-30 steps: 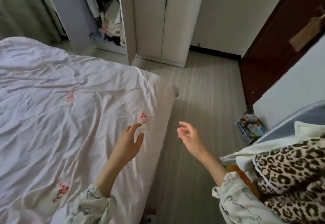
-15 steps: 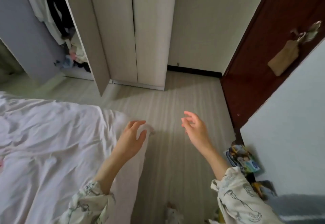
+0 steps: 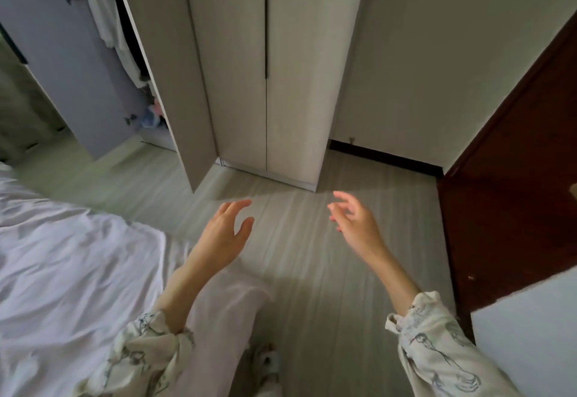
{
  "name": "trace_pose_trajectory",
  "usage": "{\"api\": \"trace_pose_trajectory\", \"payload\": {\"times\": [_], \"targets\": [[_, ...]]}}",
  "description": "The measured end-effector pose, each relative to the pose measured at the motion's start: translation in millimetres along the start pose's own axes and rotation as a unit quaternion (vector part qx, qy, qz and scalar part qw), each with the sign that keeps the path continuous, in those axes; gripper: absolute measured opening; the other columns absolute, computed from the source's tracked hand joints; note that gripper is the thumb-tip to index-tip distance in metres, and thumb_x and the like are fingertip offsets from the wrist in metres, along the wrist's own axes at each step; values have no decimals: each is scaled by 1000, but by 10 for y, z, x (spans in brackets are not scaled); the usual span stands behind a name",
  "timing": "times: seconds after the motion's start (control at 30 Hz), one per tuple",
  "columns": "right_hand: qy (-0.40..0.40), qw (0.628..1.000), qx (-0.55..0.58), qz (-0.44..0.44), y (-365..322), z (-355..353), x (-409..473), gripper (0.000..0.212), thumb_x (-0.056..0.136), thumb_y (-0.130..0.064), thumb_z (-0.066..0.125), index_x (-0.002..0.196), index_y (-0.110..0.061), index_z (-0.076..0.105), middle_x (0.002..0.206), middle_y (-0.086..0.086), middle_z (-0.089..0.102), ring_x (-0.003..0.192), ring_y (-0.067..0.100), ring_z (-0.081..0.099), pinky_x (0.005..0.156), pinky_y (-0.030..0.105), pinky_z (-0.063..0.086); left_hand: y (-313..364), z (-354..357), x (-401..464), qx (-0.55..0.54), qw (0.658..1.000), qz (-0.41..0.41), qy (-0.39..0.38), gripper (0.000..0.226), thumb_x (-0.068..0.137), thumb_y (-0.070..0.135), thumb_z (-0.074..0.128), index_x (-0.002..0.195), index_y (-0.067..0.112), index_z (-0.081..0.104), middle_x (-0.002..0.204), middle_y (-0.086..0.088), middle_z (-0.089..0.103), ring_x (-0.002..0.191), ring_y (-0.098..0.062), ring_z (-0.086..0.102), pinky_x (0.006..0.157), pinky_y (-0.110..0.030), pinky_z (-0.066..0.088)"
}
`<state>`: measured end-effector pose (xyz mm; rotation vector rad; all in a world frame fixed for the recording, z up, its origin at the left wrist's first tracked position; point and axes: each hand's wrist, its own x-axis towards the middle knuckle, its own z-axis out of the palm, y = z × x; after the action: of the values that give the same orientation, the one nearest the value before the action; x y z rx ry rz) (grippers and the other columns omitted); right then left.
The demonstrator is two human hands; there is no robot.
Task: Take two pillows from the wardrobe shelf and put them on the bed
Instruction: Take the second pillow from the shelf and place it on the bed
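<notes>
Pale striped floor [image 3: 312,256] fills the middle of the bedroom, and both hands hang above it, holding nothing. Left hand [image 3: 223,234] has loosely spread fingers; right hand [image 3: 356,225] is relaxed, fingers slightly curled, probably readied for reaching. At 12 o'clock stands the wardrobe [image 3: 265,69], its centre doors closed. At 10 o'clock an open wardrobe door [image 3: 162,69] reveals hanging clothes [image 3: 106,22]; no pillows or shelf show. Bed [image 3: 62,256] lies at 8 o'clock, its corner beside the left forearm. Bare floor ahead leaves walking room; a dark door [image 3: 515,193] bounds 3 o'clock.
</notes>
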<state>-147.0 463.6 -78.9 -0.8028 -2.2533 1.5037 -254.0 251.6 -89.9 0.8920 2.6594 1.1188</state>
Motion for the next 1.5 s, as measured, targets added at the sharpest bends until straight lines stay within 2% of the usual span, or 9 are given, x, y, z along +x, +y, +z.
{"api": "trace_pose_trajectory", "payload": {"times": [0.2,0.43,0.63,0.77,0.9,1.03,1.2,1.37,1.5], "targets": [[-55,998,-9,-29,-76,408,1398,30,92,-18,53,122,-14,53,105,8,63,95,25,63,83,35,46,-442,127,1228,-11,999,-35,31,40,94,26,48,132,13,46,132,-9,50,117,-23,50,93,-29,39],[-135,990,-10,-42,-480,1014,2905,31,91,-19,53,122,-14,53,103,6,63,95,25,63,86,38,47,-905,-171,2490,-7,992,-100,79,37,92,19,51,128,9,49,123,-13,54,115,-27,52,89,-28,38],[-202,978,-2,-51,-761,1636,3881,31,92,-19,52,122,-16,53,103,4,64,92,21,63,78,28,46,-1351,-441,3124,6,982,-159,102,37,93,23,49,128,11,50,125,-11,55,114,-24,53,93,-33,42],[-266,961,1,-78,-1014,2240,4473,32,92,-20,51,124,-16,52,107,4,62,95,21,62,82,29,46,-1727,-714,3433,26,969,-201,138,38,94,24,48,129,11,49,125,-10,55,114,-24,53,95,-36,43],[-330,938,0,-106,-1293,2893,4966,31,92,-17,52,123,-13,53,108,8,62,97,22,62,83,29,46,-2041,-1030,3870,33,946,-243,210,37,94,22,49,129,10,50,124,-11,56,113,-24,54,94,-35,43],[-397,906,-17,-147,-1681,3505,5479,30,92,-14,53,121,-11,55,101,7,61,97,25,62,91,37,48,-2314,-1313,4308,23,919,-285,273,37,94,24,49,129,13,49,126,-9,55,114,-21,53,94,-32,42],[-468,859,-13,-207,-2261,4258,5948,30,92,-14,52,121,-11,55,103,9,62,88,15,58,74,24,47,-2615,-1702,4593,24,877,-334,343,35,92,20,52,126,11,52,121,-10,58,110,-21,55,91,-31,43],[-528,814,-1,-242,-2677,5016,6055,33,92,-16,52,125,-13,52,106,9,63,92,18,59,82,36,50,-2911,-2153,4599,40,841,-380,383,33,88,7,57,120,-1,56,114,-20,60,106,-30,58,90,-38,46],[-560,791,0,-246,-2891,5654,6144,34,93,-22,50,126,-17,51,108,5,62,96,17,60,80,30,51,-3245,-2547,4638,49,812,-401,420,34,88,6,56,122,0,54,116,-19,59,106,-28,58,90,-37,45]]}}
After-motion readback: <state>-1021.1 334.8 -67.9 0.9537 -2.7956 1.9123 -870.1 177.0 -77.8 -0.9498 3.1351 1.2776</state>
